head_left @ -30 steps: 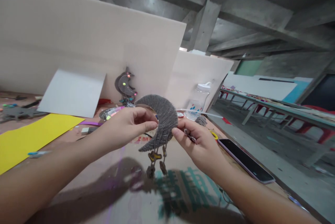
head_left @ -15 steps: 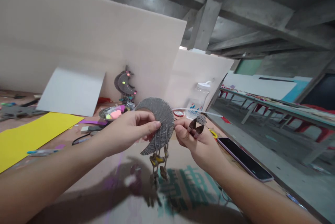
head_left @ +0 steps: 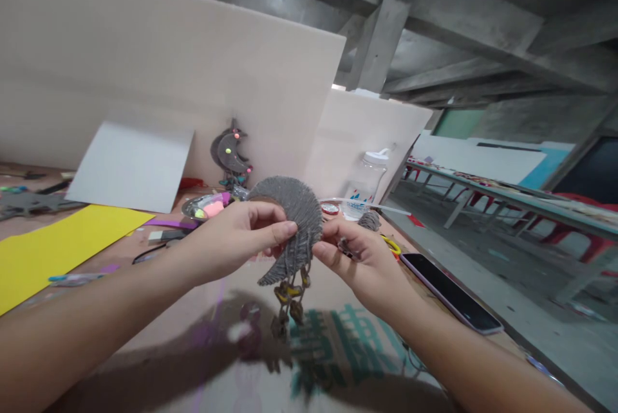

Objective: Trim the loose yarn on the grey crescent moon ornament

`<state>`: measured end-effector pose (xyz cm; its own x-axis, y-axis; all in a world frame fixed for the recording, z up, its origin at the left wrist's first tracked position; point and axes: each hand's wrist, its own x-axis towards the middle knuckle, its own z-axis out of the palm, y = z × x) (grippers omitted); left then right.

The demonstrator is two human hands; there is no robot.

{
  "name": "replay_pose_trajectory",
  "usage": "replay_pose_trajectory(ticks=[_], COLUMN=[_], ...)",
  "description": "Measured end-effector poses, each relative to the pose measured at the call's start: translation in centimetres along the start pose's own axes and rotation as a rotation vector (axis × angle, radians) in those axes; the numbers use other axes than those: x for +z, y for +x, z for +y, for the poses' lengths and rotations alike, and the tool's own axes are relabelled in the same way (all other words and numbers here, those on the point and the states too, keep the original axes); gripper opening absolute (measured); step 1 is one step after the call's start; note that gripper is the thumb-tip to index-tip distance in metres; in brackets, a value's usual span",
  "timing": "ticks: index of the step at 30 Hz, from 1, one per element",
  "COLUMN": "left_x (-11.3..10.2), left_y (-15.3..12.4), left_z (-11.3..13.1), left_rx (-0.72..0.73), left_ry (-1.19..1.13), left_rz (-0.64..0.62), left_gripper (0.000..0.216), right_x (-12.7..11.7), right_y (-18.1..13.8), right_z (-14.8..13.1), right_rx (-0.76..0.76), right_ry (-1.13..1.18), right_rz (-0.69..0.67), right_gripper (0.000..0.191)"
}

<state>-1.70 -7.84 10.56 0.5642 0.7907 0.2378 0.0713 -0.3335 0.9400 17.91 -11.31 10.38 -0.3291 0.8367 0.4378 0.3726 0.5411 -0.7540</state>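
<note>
Concrete beams (head_left: pixel 377 46) roof a cluttered tabletop (head_left: pixel 193 352); at the clock's centre, a grey cord-wrapped crescent (head_left: pixel 303 207) is held up. As half a second ago, the left hand (head_left: pixel 239 233) pinches its inner edge. The right hand (head_left: pixel 367 262) has turned: the dark metal tool (head_left: pixel 347 247), its blades spread then, now lies tucked against the fingers, so fingertips apparently work the outer edge; exactly what they pinch, I cannot tell. Large teal lettering (head_left: pixel 340 345) at five o'clock is too broken to read; print on the bottle (head_left: pixel 367 183) at two is blurred.

The crescent (head_left: pixel 305 215) looks matt, rough and fibrous.
</note>
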Motion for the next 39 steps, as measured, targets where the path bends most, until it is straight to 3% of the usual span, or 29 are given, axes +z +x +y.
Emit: replay_pose_trajectory(ticks=[11,20,30,34,39], left_x=[0.1,-0.1,-0.1,-0.2,-0.3], left_y=[0.2,0.3,0.2,0.3,0.3], left_z=[0.2,-0.1,-0.3,-0.2,-0.2], left_rx=[-0.027,-0.017,0.026,0.025,-0.004], left_ry=[-0.086,-0.024,0.082,0.099,0.075], left_rz=[-0.045,-0.042,0.002,0.032,0.072], left_gripper=[0.026,0.027,0.027,0.029,0.03], right_x=[0.1,-0.1,0.3,0.1,-1.1], right_y=[-0.2,-0.3,0.0,-0.3,-0.3], right_z=[0.5,0.5,-0.4,0.0,0.1], right_rx=[0.001,-0.013,0.015,0.012,-0.085], right_ry=[-0.045,-0.05,-0.05,-0.016,0.186], right_rz=[-0.006,0.009,0.012,0.082,0.275], right_gripper=[0.024,0.028,0.019,0.021,0.031])
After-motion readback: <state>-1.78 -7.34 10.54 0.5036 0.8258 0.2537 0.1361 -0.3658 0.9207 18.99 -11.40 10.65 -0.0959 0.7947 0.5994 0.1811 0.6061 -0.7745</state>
